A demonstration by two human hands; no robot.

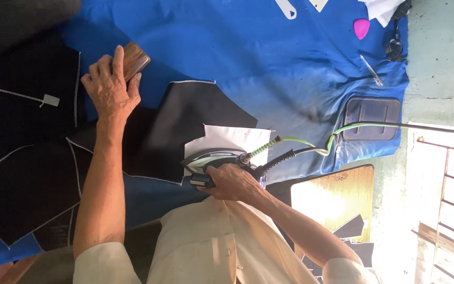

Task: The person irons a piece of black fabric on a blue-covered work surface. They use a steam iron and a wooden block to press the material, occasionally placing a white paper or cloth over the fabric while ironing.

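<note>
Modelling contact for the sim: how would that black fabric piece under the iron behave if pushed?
The black fabric lies flat and thin on the blue cover, so it is probably floppy and light. Pushed, it would likely bunch or slide. The iron under the right hand probably pins one end.

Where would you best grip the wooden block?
Across the wooden block's long sides, coming from above. It lies flat on the blue cloth, its rounded edges are free, and the left hand already rests on its near end; the right hand holds the iron.
</note>
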